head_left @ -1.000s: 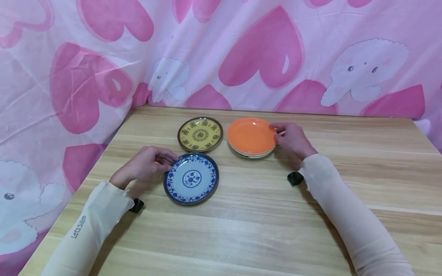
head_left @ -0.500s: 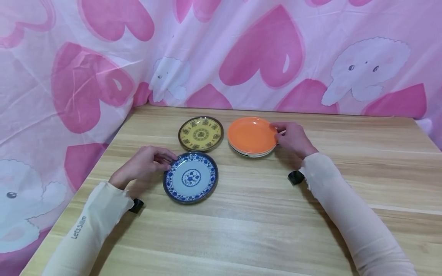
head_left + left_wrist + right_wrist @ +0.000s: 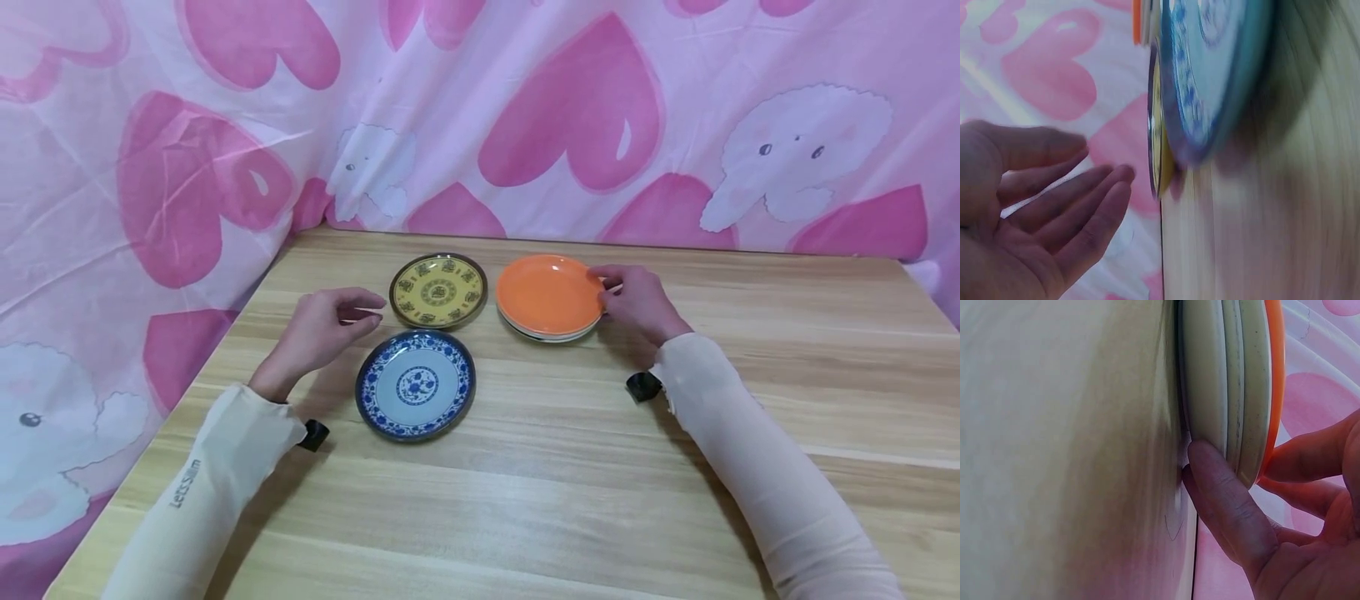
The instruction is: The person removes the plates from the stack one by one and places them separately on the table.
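My left hand [image 3: 322, 329] hovers with fingers loosely bent and nothing between them. Its fingertips point at the left rim of a yellow patterned plate [image 3: 438, 291] with a dark edge. In front of that lies a blue-and-white floral plate [image 3: 417, 386], just below the hand. An orange plate [image 3: 550, 294] tops a stack at the back, with pale plates [image 3: 1207, 381] beneath it. My right hand [image 3: 637, 302] grips the stack's right edge. In the right wrist view, its fingers [image 3: 1235, 506] span from the lowest plate's side to the orange rim.
The plates lie on a wooden table [image 3: 525, 500]. A pink curtain [image 3: 420, 100] with hearts and cartoon animals hangs behind and along the left side. Small black devices [image 3: 643, 386] sit under both wrists.
My left hand has let go of the blue-and-white plate's rim and moved up and back, towards the yellow plate. The right hand keeps its place at the stack.
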### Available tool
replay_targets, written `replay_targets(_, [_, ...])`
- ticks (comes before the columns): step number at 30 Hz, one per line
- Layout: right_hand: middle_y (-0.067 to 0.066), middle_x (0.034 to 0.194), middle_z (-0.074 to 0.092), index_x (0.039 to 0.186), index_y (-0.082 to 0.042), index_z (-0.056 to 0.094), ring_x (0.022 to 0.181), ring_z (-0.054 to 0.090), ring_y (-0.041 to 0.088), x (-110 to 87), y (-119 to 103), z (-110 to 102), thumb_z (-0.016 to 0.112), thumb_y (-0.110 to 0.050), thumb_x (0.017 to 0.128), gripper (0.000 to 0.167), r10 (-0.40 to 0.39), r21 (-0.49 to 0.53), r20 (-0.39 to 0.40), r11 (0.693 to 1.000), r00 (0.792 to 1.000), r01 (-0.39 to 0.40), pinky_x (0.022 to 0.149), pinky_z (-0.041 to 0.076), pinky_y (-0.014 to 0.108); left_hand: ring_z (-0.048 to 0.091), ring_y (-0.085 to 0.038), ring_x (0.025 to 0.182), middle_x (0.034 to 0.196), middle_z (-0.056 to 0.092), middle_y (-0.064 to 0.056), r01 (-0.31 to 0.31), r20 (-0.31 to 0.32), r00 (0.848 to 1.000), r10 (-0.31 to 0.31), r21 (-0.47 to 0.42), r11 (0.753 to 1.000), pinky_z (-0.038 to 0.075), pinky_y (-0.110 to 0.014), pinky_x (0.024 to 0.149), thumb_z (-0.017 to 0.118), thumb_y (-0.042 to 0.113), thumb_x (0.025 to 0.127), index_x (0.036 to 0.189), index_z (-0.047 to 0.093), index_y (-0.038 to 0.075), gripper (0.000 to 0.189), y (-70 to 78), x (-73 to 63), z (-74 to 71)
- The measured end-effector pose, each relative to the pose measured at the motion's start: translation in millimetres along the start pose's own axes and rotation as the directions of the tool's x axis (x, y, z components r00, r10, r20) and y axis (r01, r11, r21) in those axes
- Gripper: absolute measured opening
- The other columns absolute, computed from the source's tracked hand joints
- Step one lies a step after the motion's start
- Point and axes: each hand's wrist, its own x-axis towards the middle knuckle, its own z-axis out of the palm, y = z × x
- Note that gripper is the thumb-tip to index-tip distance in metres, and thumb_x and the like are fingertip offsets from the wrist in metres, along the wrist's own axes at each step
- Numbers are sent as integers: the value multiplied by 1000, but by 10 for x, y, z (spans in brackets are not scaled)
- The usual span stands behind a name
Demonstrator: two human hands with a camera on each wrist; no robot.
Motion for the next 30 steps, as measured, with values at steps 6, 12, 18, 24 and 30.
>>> replay_targets(6, [24, 133, 58, 146, -8, 51, 109, 62, 33, 5, 7, 8, 49, -3, 95, 52, 13, 3, -12, 1000, 1000, -13, 77, 55, 24, 69, -33, 116, 127, 69, -21, 62, -9, 998, -65, -222, 973, 59, -19, 88, 67, 7, 94, 127, 64, 0, 34, 104, 66, 87])
replay_targets(12, [22, 135, 56, 147, -9, 50, 110, 61, 33, 6, 1, 11, 48, -3, 95, 52, 31, 13, 0, 999, 1000, -31, 82, 57, 27, 66, -33, 120, 132, 66, -20, 92, 30, 996, -87, -324, 942, 57, -20, 93, 65, 8, 96, 130, 62, 1, 35, 216, 156, 186])
replay_targets(18, [22, 136, 55, 148, -10, 49, 112, 60, 34, 3, 2, -4, 49, -4, 96, 52, 38, 10, 13, 999, 999, -38, 89, 58, 33, 65, -31, 123, 132, 67, -15, 178, 100, 983, -152, -359, 916, 55, -41, 105, 64, 11, 97, 132, 60, 3, 36, 355, 256, 274])
replay_targets(24, [22, 136, 54, 149, -10, 49, 109, 59, 33, 10, 3, -1, 49, -4, 95, 54, 51, 37, 21, 998, 998, -51, 81, 56, 25, 66, -27, 122, 134, 64, -19, 167, 83, 986, -148, -624, 764, 54, -38, 106, 63, 3, 96, 133, 59, 3, 37, 539, 304, 397])
replay_targets(30, [24, 134, 57, 148, -8, 49, 106, 59, 32, 16, 5, -1, 47, -2, 93, 55, 15, 34, 4, 999, 1000, -15, 71, 51, 20, 67, -25, 120, 132, 65, -21, 116, 39, 991, -129, -729, 675, 54, -35, 104, 60, -4, 95, 134, 58, -1, 38, 732, 396, 550])
